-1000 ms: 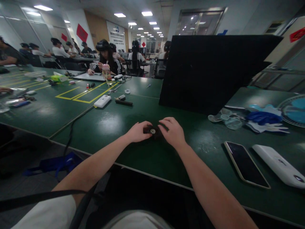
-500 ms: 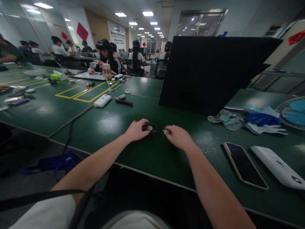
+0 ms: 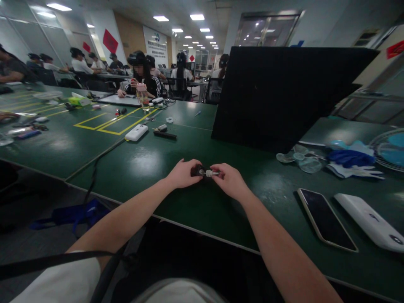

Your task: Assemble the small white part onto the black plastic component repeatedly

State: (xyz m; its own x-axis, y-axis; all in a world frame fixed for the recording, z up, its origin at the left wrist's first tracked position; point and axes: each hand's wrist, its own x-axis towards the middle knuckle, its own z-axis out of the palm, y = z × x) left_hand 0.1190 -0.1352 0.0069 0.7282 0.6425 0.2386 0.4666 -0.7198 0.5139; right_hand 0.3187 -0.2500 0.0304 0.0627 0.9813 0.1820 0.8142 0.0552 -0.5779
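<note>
My left hand point(image 3: 185, 173) is closed around a small black housing point(image 3: 198, 170) with a pale round centre, held just above the green table. In my right hand point(image 3: 229, 179) a small silvery shaft part point(image 3: 208, 173) with a ribbed pale collar is pinched between thumb and fingers. Its collar end points left and meets the housing's round centre or lies right before it; I cannot tell whether they touch. Fingers hide the housing's left side and the shaft's far end.
A big black panel point(image 3: 284, 97) stands beyond my hands to the right. At right lie a phone point(image 3: 326, 219), a white power bank point(image 3: 369, 221), clear fan blades point(image 3: 304, 160) and blue gloves point(image 3: 350, 158). Further off are a white device point(image 3: 136, 132), a dark bar point(image 3: 165, 134) and a person seated opposite.
My right hand has moved left, bringing the shaft part up to the black housing. The collar shows more now. My left hand has turned slightly and still holds the housing.
</note>
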